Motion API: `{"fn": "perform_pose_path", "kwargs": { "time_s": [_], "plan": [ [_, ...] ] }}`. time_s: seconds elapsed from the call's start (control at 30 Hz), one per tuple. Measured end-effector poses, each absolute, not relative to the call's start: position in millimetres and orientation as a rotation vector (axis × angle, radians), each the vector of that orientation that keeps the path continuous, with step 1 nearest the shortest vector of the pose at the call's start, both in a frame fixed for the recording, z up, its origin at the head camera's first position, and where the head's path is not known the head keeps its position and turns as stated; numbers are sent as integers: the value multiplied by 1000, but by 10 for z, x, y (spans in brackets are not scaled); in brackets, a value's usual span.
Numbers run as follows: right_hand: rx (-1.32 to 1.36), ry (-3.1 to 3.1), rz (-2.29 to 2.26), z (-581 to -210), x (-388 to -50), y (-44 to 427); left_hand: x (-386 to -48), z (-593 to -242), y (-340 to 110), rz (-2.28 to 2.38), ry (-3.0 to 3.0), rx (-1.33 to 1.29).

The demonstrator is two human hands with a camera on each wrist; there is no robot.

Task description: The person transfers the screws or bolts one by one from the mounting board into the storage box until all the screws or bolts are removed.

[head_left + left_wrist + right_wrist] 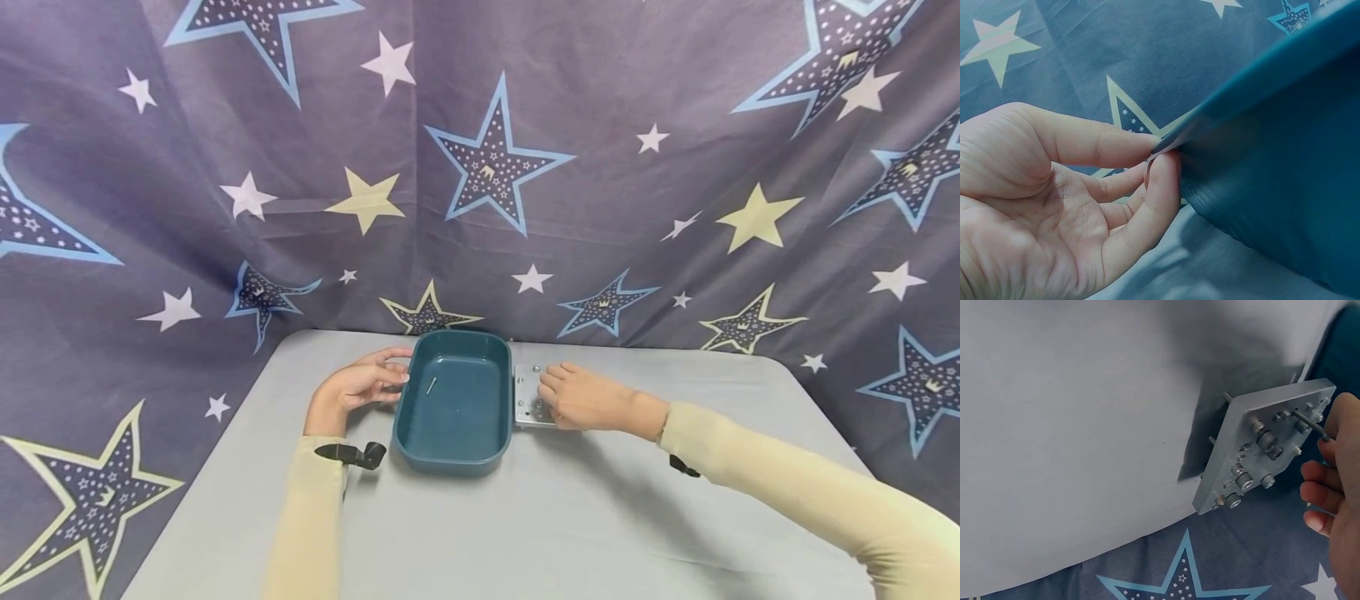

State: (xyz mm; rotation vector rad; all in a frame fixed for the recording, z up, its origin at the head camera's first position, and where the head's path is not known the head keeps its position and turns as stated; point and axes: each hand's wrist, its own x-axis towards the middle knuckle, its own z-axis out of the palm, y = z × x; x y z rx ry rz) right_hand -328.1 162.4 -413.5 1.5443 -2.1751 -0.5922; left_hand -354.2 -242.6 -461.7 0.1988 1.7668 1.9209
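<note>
A teal tray [453,461] stands on the table, with a small metal pin or screw [431,386] lying inside it. At its left side, my left hand [363,383] pinches the rim between thumb and finger; the tray wall [1272,150] fills the right of the left wrist view. Beside the tray's right wall is a thick metal plate [1219,459] carrying several socket-head bolts [1244,482] and other hardware. Over this plate, my right hand [588,398] pinches a thin metal pin [1311,424], its far end meeting the plate's face. Whether it sits in a hole I cannot tell.
A pale grey cloth covers the table [600,517]. Behind and to both sides hangs a dark curtain [480,267] with stars. Thin rods [1227,397] stick out from the plate's underside. Black straps with small cameras [352,454] sit at the wrists.
</note>
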Motion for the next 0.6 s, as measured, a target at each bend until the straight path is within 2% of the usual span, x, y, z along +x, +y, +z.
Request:
{"fn": "perform_pose_path", "kwargs": {
  "time_s": [0.6],
  "plan": [
    [1469, -2120, -303, -3845, -3369, 1525, -3541, -4625, -2429, 1929, 1758, 205]
  ]
}}
